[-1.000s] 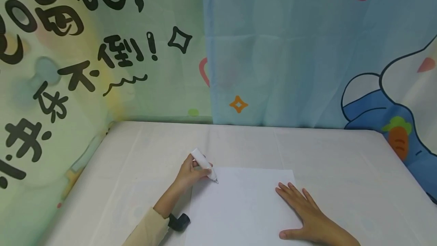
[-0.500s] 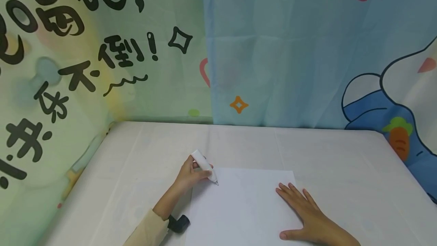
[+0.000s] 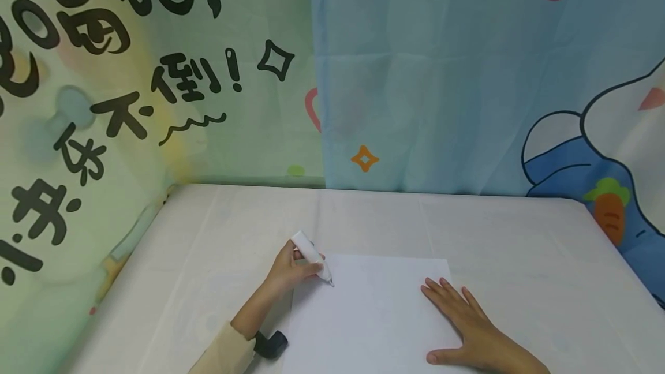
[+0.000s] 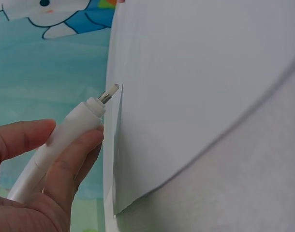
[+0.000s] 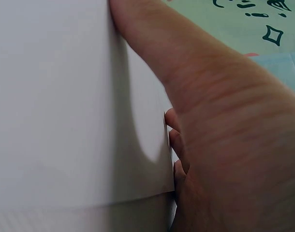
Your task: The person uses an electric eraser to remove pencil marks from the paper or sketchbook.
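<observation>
A white sheet of paper (image 3: 369, 316) lies on the table near the front edge. My left hand (image 3: 291, 270) grips a white marker (image 3: 310, 254), its tip touching the paper's upper left corner. In the left wrist view the marker (image 4: 65, 140) is pinched between thumb and fingers (image 4: 72, 164), its uncapped tip at the paper's (image 4: 196, 87) edge. My right hand (image 3: 467, 328) lies flat with spread fingers on the paper's right side. The right wrist view shows that hand (image 5: 225, 125) pressing the paper (image 5: 65, 106) down.
A black marker cap (image 3: 272, 344) lies beside my left forearm, at the paper's lower left. The table has a white cloth (image 3: 499, 235). Printed fabric backdrops stand at the back (image 3: 441, 74) and along the left (image 3: 78, 103).
The left hand and marker tip have crept slightly down and right along the paper's left edge. The right hand stays flat in place.
</observation>
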{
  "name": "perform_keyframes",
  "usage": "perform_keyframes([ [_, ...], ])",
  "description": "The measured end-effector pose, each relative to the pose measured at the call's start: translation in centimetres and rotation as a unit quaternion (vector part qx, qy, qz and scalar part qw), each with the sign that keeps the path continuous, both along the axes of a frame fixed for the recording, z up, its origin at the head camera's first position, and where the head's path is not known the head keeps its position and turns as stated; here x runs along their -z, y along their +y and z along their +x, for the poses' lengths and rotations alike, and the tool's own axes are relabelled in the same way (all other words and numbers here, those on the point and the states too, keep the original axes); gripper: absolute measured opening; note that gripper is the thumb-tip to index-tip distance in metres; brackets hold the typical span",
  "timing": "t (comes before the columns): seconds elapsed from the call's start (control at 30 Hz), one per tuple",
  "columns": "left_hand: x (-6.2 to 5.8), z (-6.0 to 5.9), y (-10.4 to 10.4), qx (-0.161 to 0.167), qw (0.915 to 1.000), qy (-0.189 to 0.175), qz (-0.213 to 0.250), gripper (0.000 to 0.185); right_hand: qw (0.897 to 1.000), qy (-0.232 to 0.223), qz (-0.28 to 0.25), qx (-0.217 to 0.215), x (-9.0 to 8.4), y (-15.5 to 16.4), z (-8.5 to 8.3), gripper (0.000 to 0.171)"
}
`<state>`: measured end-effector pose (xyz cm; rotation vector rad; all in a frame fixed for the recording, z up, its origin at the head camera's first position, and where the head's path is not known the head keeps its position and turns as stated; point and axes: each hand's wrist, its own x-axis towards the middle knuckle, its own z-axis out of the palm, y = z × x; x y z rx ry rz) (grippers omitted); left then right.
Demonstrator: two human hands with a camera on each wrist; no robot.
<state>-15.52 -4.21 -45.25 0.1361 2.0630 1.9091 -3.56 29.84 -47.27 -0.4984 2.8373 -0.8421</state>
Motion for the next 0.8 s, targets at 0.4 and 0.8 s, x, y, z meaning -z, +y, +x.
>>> perform_keyframes([
  [0.4,0.2,0.5,-0.5,0.009,0.9999,-0.015,-0.002,0.048,0.999,0.046,0.003,-0.018,0.3,0.3,0.1,0.104],
  [0.8,0.5,0.8,-1.1,0.018,0.9996,-0.019,0.013,0.048,0.999,0.037,-0.006,-0.011,0.4,0.2,0.1,0.103],
])
